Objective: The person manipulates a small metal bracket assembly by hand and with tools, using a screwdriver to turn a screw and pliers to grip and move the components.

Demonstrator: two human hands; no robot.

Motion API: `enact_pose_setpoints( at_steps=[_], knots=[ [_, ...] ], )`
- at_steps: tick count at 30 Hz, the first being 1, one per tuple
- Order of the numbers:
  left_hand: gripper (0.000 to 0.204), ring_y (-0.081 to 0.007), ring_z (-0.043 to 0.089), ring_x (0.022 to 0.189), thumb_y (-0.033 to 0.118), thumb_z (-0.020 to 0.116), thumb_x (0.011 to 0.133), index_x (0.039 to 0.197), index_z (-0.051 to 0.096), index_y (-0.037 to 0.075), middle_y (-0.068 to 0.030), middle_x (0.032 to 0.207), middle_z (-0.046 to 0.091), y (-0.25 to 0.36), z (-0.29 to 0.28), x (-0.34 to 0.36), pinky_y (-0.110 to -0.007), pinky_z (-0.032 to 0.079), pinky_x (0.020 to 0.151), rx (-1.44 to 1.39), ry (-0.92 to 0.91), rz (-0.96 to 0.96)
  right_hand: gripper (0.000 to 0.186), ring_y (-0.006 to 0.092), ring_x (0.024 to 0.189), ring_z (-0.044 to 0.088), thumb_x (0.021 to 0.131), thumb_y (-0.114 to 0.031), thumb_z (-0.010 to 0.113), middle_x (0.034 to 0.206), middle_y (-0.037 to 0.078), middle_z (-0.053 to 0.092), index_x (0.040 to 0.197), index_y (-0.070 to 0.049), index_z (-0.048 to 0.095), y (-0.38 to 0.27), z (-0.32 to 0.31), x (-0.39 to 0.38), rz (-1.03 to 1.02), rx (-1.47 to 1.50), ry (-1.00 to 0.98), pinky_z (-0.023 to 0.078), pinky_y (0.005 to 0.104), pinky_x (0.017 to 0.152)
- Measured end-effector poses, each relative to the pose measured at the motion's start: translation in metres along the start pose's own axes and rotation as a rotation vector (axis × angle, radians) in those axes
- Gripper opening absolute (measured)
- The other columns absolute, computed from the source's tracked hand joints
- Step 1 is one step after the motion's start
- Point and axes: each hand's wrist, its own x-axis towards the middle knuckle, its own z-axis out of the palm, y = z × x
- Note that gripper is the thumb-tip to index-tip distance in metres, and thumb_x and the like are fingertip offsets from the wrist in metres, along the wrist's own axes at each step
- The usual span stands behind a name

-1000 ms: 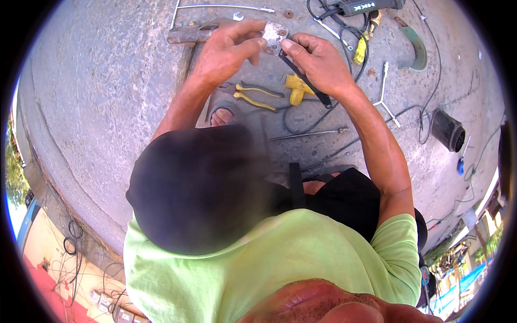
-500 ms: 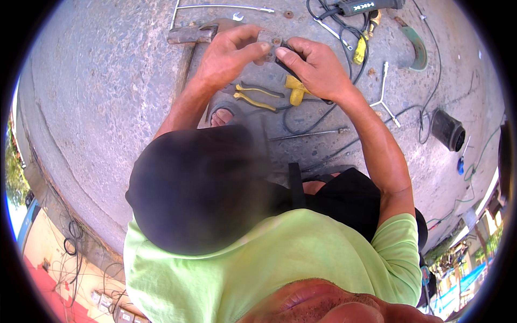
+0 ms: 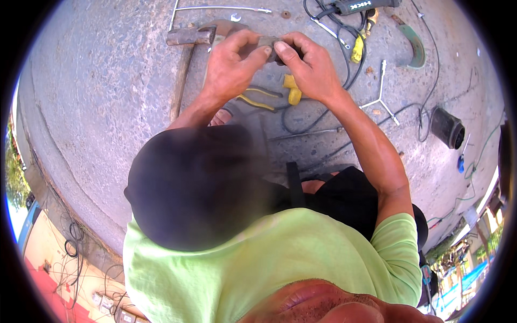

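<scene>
My left hand (image 3: pixel 234 63) and my right hand (image 3: pixel 311 65) meet at the far middle, thumbs and fingers closed on a grey-brown curved metal plate (image 3: pixel 267 42). Part of the plate, a brownish curve, shows behind my left fingers, near a hammer (image 3: pixel 189 36) lying on the concrete. Something small and dark sits under my right thumb; its kind is hidden. Below my hands lie yellow-handled pliers (image 3: pixel 257 103), partly covered by my left wrist. A yellow T-shaped piece (image 3: pixel 293 90) rests beside my right wrist.
A Y-shaped wrench (image 3: pixel 381 100), a green curved plate (image 3: pixel 414 47) and a black cylinder (image 3: pixel 447 129) lie to the right. A black-bodied tool (image 3: pixel 362 5), its cable and a yellow connector (image 3: pixel 357 49) are at the far right. A long rod (image 3: pixel 307 134) lies near my feet.
My right hand has moved slightly left and up, and its thumb now presses by the plate. The dark long thing in its grip shows less. My left hand has shifted right.
</scene>
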Motion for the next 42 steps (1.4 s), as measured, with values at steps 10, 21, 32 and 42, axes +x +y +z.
enact_pose_setpoints(
  at_steps=[10,21,32,42],
  knots=[
    [0.028,-0.0123,0.066,0.078,0.022,0.072,0.095,0.111,0.072,-0.001,-0.0055,0.085,0.071,0.025,-0.014,0.039,-0.029,0.052,0.074,-0.331,-0.17,-0.084,0.03,0.0124,0.071,0.063,0.104,-0.033,0.062,0.081,0.004,0.065,0.102,-0.003,0.066,0.014,-0.018,0.013,0.28,0.622,0.008,0.054,0.0266,0.07],
    [0.031,-0.0222,0.072,0.085,0.028,0.071,0.09,0.111,0.076,0.007,-0.0117,0.098,0.076,-0.074,-0.021,0.037,-0.034,0.054,0.085,0.333,-0.058,-0.182,0.031,0.0141,0.07,0.051,0.105,-0.04,0.058,0.086,0.003,0.064,0.115,-0.011,0.064,0.02,-0.056,0.009,0.326,0.897,0.02,0.04,0.0313,0.068],
    [0.026,-0.0374,0.069,0.102,0.027,0.065,0.091,0.108,0.075,0.009,-0.0159,0.111,0.072,-0.12,0.025,0.073,-0.047,0.055,0.088,0.677,-0.157,0.126,0.026,0.0126,0.07,0.05,0.103,-0.034,0.063,0.09,0.003,0.062,0.117,-0.013,0.059,0.021,-0.086,0.001,0.35,0.771,0.132,0.039,0.0277,0.065],
    [0.02,-0.0456,0.065,0.099,0.022,0.057,0.095,0.106,0.065,0.008,-0.0195,0.11,0.064,-0.112,0.044,0.079,-0.055,0.052,0.085,0.799,-0.185,0.162,0.033,0.0078,0.065,0.044,0.106,-0.027,0.046,0.087,-0.002,0.047,0.129,-0.012,0.064,0.028,-0.084,-0.012,0.394,1.531,-0.287,0.037,0.0269,0.068]
  ],
)
